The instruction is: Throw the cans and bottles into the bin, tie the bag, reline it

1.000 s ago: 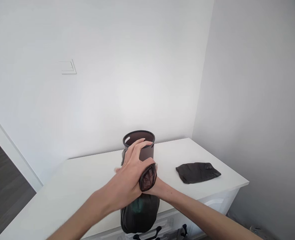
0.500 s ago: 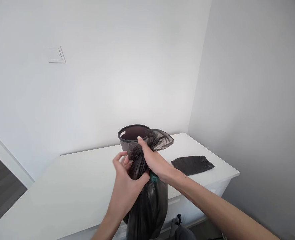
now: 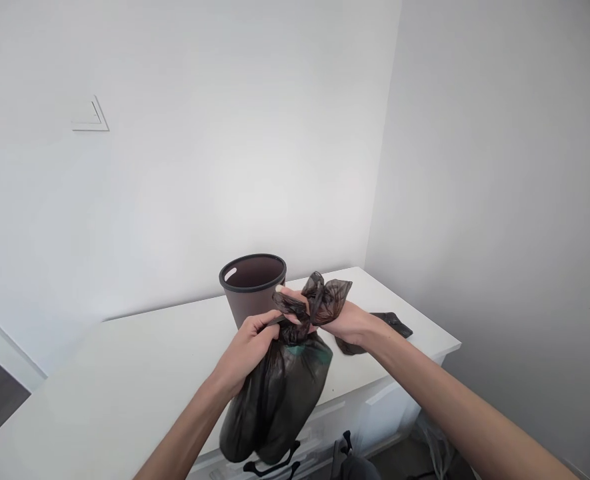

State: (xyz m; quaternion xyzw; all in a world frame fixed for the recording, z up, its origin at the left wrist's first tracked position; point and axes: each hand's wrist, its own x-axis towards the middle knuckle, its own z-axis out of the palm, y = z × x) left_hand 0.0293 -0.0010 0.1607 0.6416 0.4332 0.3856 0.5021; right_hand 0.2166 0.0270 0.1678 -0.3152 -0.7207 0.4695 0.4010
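A full black garbage bag point(image 3: 279, 400) hangs in front of the dresser's edge, its neck gathered and twisted between my hands. Something green shows through the thin plastic near its top. My left hand point(image 3: 255, 340) pinches the gathered plastic at the left of the neck. Around the neck's right side my right hand point(image 3: 339, 320) is closed, with loose ends of the bag sticking up over it; some of its fingers are hidden by plastic. Just behind the hands stands a brown trash can point(image 3: 249, 300) with a dark rim and an oval handle hole.
A folded black bag point(image 3: 395, 325) lies on the white dresser top point(image 3: 175, 360), partly behind my right wrist. Dark drawer handles point(image 3: 272, 467) are on the dresser's front. A wall switch point(image 3: 92, 117) is at the upper left. Walls stand behind and to the right.
The bag's neck is now twisted tighter, with its loose ends bunched above my right hand. My left hand has shifted to a pinch on the neck. More of the trash can shows.
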